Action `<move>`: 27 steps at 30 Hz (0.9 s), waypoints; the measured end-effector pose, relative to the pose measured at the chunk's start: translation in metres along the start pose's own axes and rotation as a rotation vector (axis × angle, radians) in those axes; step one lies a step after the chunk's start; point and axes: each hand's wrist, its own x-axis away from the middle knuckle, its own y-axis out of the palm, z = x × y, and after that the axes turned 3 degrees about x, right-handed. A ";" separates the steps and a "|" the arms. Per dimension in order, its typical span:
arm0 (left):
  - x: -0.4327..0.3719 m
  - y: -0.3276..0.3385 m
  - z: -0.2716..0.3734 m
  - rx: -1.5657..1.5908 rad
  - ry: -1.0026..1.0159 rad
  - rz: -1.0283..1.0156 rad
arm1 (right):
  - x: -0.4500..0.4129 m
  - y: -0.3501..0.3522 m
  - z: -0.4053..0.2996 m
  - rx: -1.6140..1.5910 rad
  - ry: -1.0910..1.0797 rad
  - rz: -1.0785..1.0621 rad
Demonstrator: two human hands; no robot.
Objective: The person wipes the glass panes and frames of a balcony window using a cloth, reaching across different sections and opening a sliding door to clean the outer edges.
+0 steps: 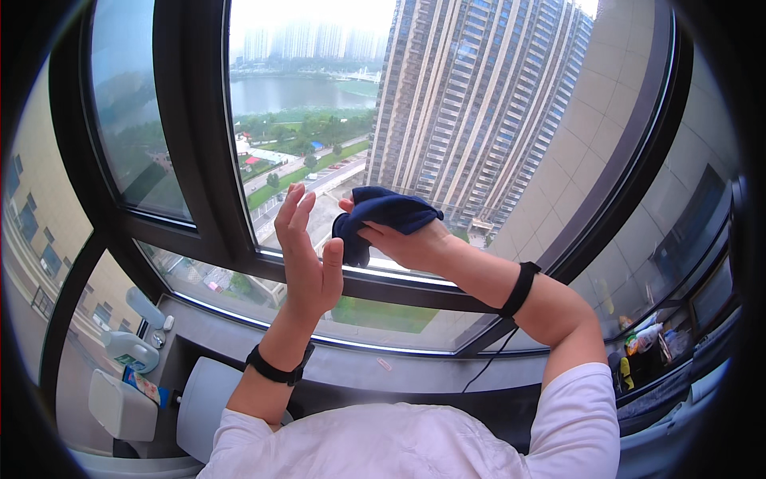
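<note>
A bunched dark blue cloth [389, 209] is gripped in my right hand [413, 242], with the thumb along its near side. It is held in front of the lower part of a window pane [311, 161]; whether it presses on the glass I cannot tell. My left hand [308, 257] is raised beside the cloth, palm turned towards it, fingers up and nothing in it. Black bands circle the left wrist [278, 365] and the right forearm [519, 289]. The dark window frame [383, 284] runs behind both hands.
Below the window is a grey sill [413, 362] with a black cord [491, 362] across it. To the left stand a pale jug [131, 350], a white bin-like container [122, 404] and a colourful packet [143, 386]. At right, several goods [646, 338] sit near hanging clothes [682, 389].
</note>
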 end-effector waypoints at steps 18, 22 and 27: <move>-0.071 0.084 0.039 -0.228 0.126 -0.319 | -0.011 -0.280 0.013 1.249 -0.081 0.763; -0.078 0.097 0.051 -0.268 0.133 -0.254 | 0.030 -0.243 -0.014 1.185 -0.150 0.233; -0.093 0.110 0.055 -0.235 0.121 -0.286 | 0.043 -0.395 0.028 1.335 0.285 0.718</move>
